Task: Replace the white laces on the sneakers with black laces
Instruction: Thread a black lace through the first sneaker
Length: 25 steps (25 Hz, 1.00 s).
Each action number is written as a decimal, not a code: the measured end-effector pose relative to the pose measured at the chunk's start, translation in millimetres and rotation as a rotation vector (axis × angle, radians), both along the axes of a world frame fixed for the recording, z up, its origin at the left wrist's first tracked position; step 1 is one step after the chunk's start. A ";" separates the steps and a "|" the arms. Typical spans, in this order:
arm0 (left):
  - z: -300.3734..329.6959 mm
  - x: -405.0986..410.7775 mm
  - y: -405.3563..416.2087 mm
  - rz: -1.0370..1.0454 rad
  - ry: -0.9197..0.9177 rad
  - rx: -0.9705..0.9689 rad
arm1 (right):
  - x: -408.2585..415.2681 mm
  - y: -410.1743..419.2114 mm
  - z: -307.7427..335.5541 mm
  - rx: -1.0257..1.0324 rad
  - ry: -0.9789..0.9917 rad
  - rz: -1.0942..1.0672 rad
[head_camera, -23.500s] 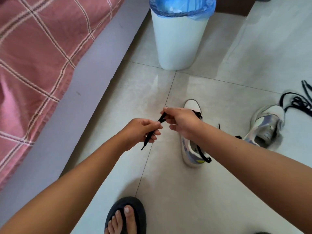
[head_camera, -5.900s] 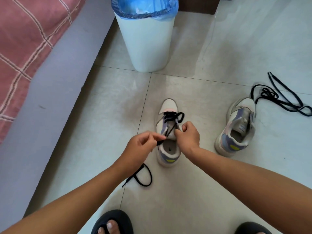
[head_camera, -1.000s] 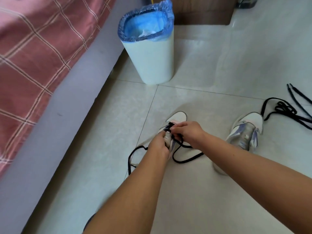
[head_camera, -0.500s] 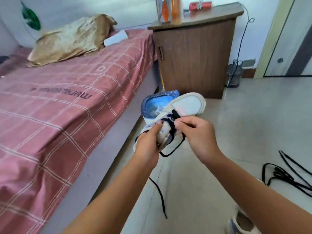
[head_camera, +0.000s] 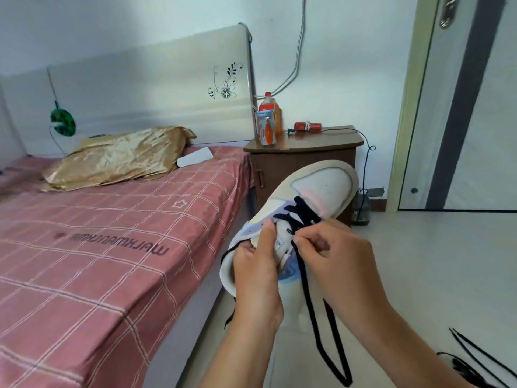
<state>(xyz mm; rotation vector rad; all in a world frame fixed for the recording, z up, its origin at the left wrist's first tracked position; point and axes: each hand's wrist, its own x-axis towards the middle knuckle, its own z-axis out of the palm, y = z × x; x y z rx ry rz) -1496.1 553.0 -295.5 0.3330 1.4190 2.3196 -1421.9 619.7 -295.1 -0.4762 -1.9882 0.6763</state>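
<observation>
I hold a white and lilac sneaker [head_camera: 321, 186] up in the air, toe pointing away. My left hand [head_camera: 256, 271] grips it at the collar, thumb on the tongue. My right hand [head_camera: 333, 256] pinches the black lace [head_camera: 310, 298] just below the crossed rows near the toe. A long loop of that lace hangs down under my right hand. A second loose black lace [head_camera: 472, 362] lies on the floor at the bottom right. The other sneaker is out of view.
A bed with a pink checked sheet [head_camera: 98, 247] fills the left. A brown nightstand [head_camera: 305, 161] with bottles stands behind the sneaker. A door [head_camera: 475, 107] is on the right, pale tiled floor [head_camera: 433, 261] below it.
The sneaker has gone from the floor up into the air in both hands, and my view has tilted up to the bed and nightstand. My right hand keeps pinching the lace.
</observation>
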 end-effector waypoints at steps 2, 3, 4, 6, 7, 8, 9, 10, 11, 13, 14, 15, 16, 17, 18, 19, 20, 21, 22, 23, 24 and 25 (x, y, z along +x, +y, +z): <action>-2.6 -0.7 0.0 0.014 0.010 0.012 | 0.3 -1.7 -0.7 0.097 -0.014 -0.057; -3.8 -2.2 0.1 0.018 0.005 0.021 | 0.5 -2.7 -0.9 0.115 -0.010 -0.072; -5.2 -3.1 0.1 0.021 0.005 0.025 | 0.8 -3.7 -1.0 0.103 0.001 -0.076; -7.6 -1.2 2.2 0.024 0.012 0.014 | 2.5 -3.9 -0.4 0.048 0.036 -0.067; -8.0 1.0 2.7 0.018 0.015 0.006 | 3.2 -3.5 -0.1 0.052 0.047 -0.078; -8.1 3.0 3.0 0.010 0.013 0.006 | 3.5 -3.3 -0.3 0.092 0.040 -0.100; -8.1 4.2 3.5 0.008 0.010 0.004 | 3.6 -3.1 -0.9 0.144 0.018 -0.121; -8.9 4.9 4.0 0.014 0.014 -0.003 | 3.4 -2.5 -2.0 0.192 -0.011 -0.141; -10.1 5.5 4.5 0.023 0.018 -0.015 | 3.3 -2.3 -3.3 0.235 -0.038 -0.165; -13.3 6.5 6.1 0.031 0.031 0.000 | 1.8 -2.7 -5.3 0.305 -0.069 -0.228; -14.8 7.2 7.2 0.035 0.035 0.015 | 0.7 -3.2 -5.2 0.321 -0.075 -0.254; -16.1 7.1 7.9 0.046 0.035 0.018 | -0.7 -3.4 -5.1 0.337 -0.077 -0.262; -16.4 6.7 7.9 0.065 0.035 0.016 | -2.4 -2.8 -5.4 0.360 -0.076 -0.248; -15.8 6.0 8.0 0.082 0.032 0.009 | -3.3 -1.5 -5.6 0.379 -0.077 -0.223; -14.8 5.1 7.9 0.089 0.036 0.003 | -3.8 -0.2 -5.5 0.385 -0.074 -0.207; -14.9 4.4 7.9 0.085 0.046 -0.004 | -4.2 0.6 -5.4 0.373 -0.061 -0.213; -15.6 4.1 8.4 0.071 0.059 -0.009 | -4.7 0.8 -5.6 0.347 -0.043 -0.240; -16.7 4.3 8.9 0.058 0.071 -0.019 | -5.3 0.3 -5.9 0.317 -0.020 -0.270; -17.9 4.6 9.4 0.050 0.086 -0.032 | -6.6 -0.3 -6.1 0.291 -0.002 -0.290; -18.5 5.2 9.7 0.052 0.104 -0.047 | -8.0 -0.4 -5.8 0.279 0.007 -0.297; -18.7 5.6 9.8 0.063 0.125 -0.060 | -9.0 0.3 -5.7 0.285 0.006 -0.300; -18.6 6.0 9.4 0.077 0.141 -0.062 | -9.3 1.2 -5.3 0.300 0.003 -0.297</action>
